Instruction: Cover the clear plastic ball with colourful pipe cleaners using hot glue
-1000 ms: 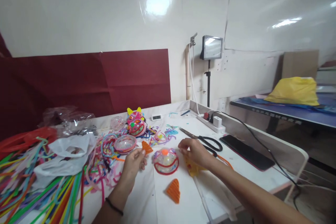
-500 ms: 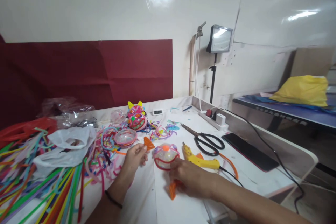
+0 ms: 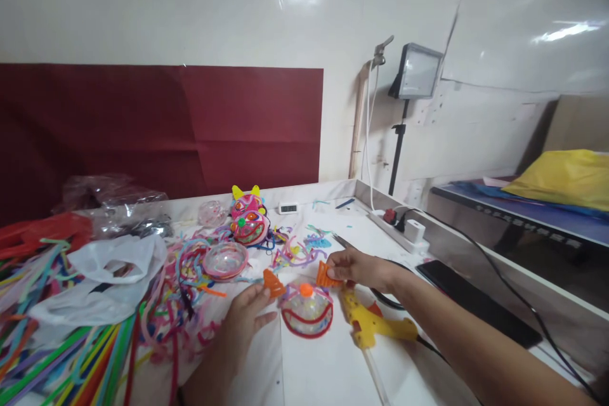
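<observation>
My left hand [image 3: 247, 317] pinches a small orange pipe-cleaner ear [image 3: 273, 281] at the upper left of a clear dome face [image 3: 306, 314] rimmed in red with an orange nose. My right hand [image 3: 364, 268] holds a second orange pipe-cleaner ear [image 3: 326, 275] at the dome's upper right. The dome rests on the white table [image 3: 323, 374] between both hands. A yellow glue gun [image 3: 373, 323] lies just right of the dome, below my right wrist.
Finished pink face [image 3: 248, 219] and a clear dome [image 3: 225, 260] sit behind among loose pipe cleaners [image 3: 185, 285]. Long coloured pipe cleaners [image 3: 61, 355] and plastic bags [image 3: 104, 276] fill the left. Scissors, a power strip [image 3: 404, 233] and a black phone [image 3: 480, 307] lie right.
My right hand picked up the orange ear from the table in front of the dome and lifted it to the dome's upper right. The glue gun now lies uncovered. The camera tilted.
</observation>
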`<state>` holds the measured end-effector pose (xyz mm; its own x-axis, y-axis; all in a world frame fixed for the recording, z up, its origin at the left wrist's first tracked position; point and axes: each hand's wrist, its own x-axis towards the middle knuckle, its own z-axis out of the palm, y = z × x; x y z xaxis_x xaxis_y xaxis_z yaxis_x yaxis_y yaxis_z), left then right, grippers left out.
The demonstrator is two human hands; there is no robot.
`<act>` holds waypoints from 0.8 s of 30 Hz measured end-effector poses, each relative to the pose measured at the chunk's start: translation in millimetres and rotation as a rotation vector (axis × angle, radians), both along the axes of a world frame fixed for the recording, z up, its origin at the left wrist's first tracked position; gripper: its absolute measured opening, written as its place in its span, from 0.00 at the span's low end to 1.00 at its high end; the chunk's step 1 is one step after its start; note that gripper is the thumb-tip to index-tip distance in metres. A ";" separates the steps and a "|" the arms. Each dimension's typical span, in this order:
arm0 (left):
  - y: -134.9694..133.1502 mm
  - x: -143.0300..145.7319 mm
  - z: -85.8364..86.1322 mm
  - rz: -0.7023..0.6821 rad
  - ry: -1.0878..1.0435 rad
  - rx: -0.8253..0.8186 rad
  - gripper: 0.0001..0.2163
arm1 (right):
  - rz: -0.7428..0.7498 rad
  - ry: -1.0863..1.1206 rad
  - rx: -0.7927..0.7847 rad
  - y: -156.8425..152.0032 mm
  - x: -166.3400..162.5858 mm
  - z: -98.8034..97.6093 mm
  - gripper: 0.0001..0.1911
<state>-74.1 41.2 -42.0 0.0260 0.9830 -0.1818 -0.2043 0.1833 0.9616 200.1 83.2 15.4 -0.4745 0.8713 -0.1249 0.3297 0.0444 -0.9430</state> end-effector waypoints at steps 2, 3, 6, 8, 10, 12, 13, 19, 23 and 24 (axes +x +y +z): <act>-1.2 0.2 1.5 -0.029 -0.035 -0.040 0.16 | -0.023 0.023 -0.055 0.9 -0.4 -4.6 0.28; -2.1 0.7 2.4 -0.044 -0.053 -0.058 0.15 | -0.030 0.031 -0.081 0.4 -0.6 -6.8 0.28; -5.0 3.1 4.5 -0.088 -0.114 -0.104 0.13 | -0.052 0.053 -0.146 -2.4 -1.6 -13.2 0.29; -6.4 4.9 4.8 -0.104 -0.143 -0.115 0.13 | -0.065 0.067 -0.176 -4.5 -2.7 -16.7 0.28; -7.2 6.3 4.4 -0.101 -0.156 -0.109 0.12 | -0.074 0.081 -0.197 -7.1 -4.3 -18.3 0.28; -7.7 7.2 4.2 -0.094 -0.171 -0.090 0.12 | -0.081 0.095 -0.212 -10.5 -6.4 -18.2 0.28; -8.0 7.5 4.3 -0.086 -0.178 -0.079 0.12 | -0.086 0.103 -0.216 -12.6 -7.6 -17.6 0.28; -11.3 11.7 11.4 -0.023 -0.216 -0.048 0.11 | -0.132 0.139 -0.184 -30.4 -16.1 -16.6 0.29; -13.8 18.5 19.4 -0.003 -0.201 -0.048 0.14 | -0.144 0.133 -0.136 -43.5 -19.1 -18.4 0.27; -14.3 19.9 20.8 0.011 -0.170 -0.031 0.14 | -0.138 0.133 -0.121 -46.0 -19.3 -18.7 0.28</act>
